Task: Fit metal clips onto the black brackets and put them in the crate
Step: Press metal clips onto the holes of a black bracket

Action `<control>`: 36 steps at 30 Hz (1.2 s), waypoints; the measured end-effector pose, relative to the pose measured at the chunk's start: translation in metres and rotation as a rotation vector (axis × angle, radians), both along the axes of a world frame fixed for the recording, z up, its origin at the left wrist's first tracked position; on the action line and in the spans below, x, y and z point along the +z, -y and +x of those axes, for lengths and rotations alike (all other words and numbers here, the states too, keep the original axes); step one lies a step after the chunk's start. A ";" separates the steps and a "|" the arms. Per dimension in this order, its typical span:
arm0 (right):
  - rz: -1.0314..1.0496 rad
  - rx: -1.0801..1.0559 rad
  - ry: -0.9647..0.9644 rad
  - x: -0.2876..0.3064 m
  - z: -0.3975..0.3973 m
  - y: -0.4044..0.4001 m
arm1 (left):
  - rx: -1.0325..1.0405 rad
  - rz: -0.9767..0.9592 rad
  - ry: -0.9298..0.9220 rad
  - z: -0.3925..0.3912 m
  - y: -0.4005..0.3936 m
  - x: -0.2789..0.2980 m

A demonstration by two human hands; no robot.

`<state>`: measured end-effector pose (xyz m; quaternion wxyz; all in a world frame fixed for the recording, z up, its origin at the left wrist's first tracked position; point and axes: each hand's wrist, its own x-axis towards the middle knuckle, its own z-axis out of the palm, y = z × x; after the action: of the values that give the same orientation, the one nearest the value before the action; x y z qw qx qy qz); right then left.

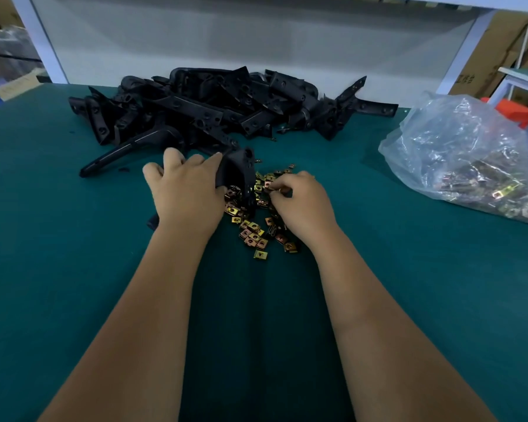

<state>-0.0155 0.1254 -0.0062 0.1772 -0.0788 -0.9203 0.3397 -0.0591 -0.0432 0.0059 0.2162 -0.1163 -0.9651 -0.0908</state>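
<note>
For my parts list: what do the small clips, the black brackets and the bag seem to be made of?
Clips: likely plated metal, with a yellow-bronze shine.
Black brackets: probably moulded plastic, with a matt finish and rounded holes.
Bag: thin clear plastic film, crinkled and glossy.

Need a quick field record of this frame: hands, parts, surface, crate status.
left hand: grips a black bracket, held over the loose clips
right hand: fingers curled, pinching at a clip in the loose clips
bracket pile: heaped at the back of the table, beyond both hands
clip bag: clear plastic, to the right, holds more clips
surface: green mat
crate: not in view
clip fitted on held bracket: cannot tell
</note>
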 end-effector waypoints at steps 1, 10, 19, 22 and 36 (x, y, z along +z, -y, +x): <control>-0.089 -0.009 -0.016 0.001 0.000 -0.001 | 0.002 0.006 -0.003 0.000 -0.001 -0.002; -0.731 -0.089 -0.163 0.010 0.001 -0.003 | -0.053 0.142 0.007 -0.002 -0.012 -0.011; -0.814 0.043 -0.157 0.012 0.000 0.001 | -0.234 0.429 -0.022 0.000 -0.013 -0.008; -0.869 0.062 -0.148 0.013 0.000 0.002 | -0.417 0.559 -0.032 0.007 -0.016 -0.004; -0.877 0.104 -0.174 0.013 0.002 0.010 | -0.488 0.477 -0.191 0.005 -0.030 -0.012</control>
<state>-0.0132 0.1150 0.0069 0.1863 -0.0710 -0.6740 0.7113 -0.0537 -0.0133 -0.0060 0.2984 -0.2976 -0.8360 -0.3514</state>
